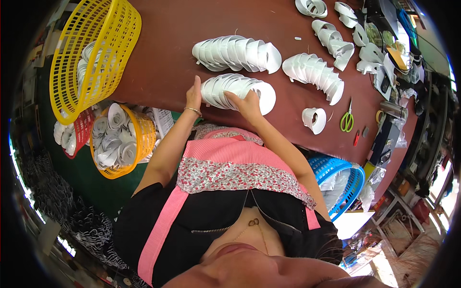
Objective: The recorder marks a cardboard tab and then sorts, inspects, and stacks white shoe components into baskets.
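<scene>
Between my two hands lies a row of nested white curved bands [222,90], stiff and ring-like, at the near edge of the brown-red table. My left hand [194,94] presses against the row's left end, some of its fingers hidden behind the bands. Over the right part of the row, my right hand [248,104] grips with thumb and fingers spread around it. Just beyond is a second nested row of bands [235,52], and a third row [314,74] slants off to the right. One smaller white ring-shaped piece [314,120] stands alone near the table's front.
Green-handled scissors [346,121] and a small red tool [356,138] lie at the right. More white bands [333,42] sit farther back. A yellow basket [129,29] leans at the left; an orange basket [139,139] of white pieces and a blue basket [354,185] stand below table level.
</scene>
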`<state>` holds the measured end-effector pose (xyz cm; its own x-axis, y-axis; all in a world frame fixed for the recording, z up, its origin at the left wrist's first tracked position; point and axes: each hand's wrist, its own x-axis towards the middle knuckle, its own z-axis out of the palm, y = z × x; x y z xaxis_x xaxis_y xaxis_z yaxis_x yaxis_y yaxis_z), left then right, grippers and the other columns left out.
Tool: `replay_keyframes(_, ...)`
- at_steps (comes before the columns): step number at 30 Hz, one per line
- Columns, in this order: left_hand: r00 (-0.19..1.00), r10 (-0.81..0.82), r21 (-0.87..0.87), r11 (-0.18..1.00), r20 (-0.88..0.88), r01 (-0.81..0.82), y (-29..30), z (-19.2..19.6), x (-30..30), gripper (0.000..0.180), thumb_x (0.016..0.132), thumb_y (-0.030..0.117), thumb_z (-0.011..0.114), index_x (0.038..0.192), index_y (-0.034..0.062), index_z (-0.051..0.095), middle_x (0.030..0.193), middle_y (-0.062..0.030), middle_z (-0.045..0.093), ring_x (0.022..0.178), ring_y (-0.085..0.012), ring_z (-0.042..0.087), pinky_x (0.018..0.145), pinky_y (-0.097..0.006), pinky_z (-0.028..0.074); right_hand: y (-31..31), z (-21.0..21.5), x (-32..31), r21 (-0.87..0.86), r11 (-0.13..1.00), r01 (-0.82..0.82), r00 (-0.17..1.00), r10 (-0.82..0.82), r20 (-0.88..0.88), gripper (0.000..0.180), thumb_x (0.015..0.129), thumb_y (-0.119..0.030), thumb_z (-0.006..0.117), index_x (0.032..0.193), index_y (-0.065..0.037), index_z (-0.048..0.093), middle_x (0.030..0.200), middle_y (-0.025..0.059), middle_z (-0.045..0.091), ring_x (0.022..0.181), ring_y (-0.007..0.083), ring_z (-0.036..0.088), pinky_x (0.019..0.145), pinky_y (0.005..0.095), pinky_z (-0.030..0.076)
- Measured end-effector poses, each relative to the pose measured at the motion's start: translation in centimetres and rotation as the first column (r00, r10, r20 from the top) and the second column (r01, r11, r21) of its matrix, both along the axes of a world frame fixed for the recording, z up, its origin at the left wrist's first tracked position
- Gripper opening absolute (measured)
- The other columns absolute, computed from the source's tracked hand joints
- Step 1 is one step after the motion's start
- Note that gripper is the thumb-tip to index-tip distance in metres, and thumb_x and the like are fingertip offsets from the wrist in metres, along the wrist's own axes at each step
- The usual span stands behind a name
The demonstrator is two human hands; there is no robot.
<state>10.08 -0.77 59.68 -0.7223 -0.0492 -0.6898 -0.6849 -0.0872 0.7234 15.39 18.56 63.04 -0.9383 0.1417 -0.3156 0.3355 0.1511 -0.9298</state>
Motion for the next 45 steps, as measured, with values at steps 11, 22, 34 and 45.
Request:
replay_keyframes(11, 0.953, -0.214, -0.505, 0.860, -0.216, 0.079, -4.1, -6.2, -4.6, 0.065, 0.102, 0.049, 0.033, 0.095, -0.0035, 0.071, 0.091, -0.0161, 0.072, 0.089, -0.0271, 0.065, 0.087, -0.039, 0.046, -2.2, -4.1, -4.6, 0.304, 0.950, -0.072, 0.993, 0.039, 0.113, 0.074, 0.090, -0.056, 0.061, 0.071, 0.015, 0.061, 0.071, 0.0343, 0.060, 0.070, 0.0457, 0.063, 0.067, 0.0504, 0.047)
replay_keyframes(22, 0.899, -0.369, -0.658, 0.741, -0.236, 0.132, -5.7, -5.5, -5.3, 0.059, 0.102, 0.047, 0.032, 0.106, 0.0006, 0.068, 0.104, -0.0205, 0.068, 0.104, -0.0349, 0.062, 0.094, -0.043, 0.044, -1.8, -4.6, -4.2, 0.243, 0.964, -0.105, 0.969, 0.045, 0.241, 0.074, 0.091, -0.058, 0.058, 0.082, 0.016, 0.063, 0.075, 0.0318, 0.063, 0.073, 0.0401, 0.063, 0.074, 0.0479, 0.047)
replay_keyframes(34, 0.524, -0.683, -0.731, 0.664, -0.509, 0.155, -6.4, -2.8, -2.6, 0.038, 0.095, 0.029, 0.059, 0.128, 0.0111, 0.061, 0.127, -0.0136, 0.055, 0.120, -0.0311, 0.048, 0.106, -0.042, 0.034, 0.4, -2.0, -2.0, -0.001, 0.972, -0.234, 0.952, 0.229, 0.204, 0.054, 0.088, -0.044, 0.069, 0.077, 0.009, 0.064, 0.064, 0.0105, 0.058, 0.063, 0.0153, 0.051, 0.059, 0.0334, 0.043)
replay_keyframes(45, -0.040, -0.921, -0.922, 0.386, -0.387, 0.039, -4.6, 2.0, -3.6, 0.057, 0.082, -0.004, 0.055, 0.126, 0.0305, 0.065, 0.132, -0.0097, 0.052, 0.116, -0.0307, 0.054, 0.100, -0.041, 0.046, 1.0, -2.0, 1.2, -0.014, 0.999, -0.037, 0.993, 0.039, 0.108, 0.045, 0.091, -0.040, 0.067, 0.096, 0.005, 0.071, 0.086, 0.0139, 0.068, 0.079, 0.0180, 0.062, 0.073, 0.0305, 0.048)
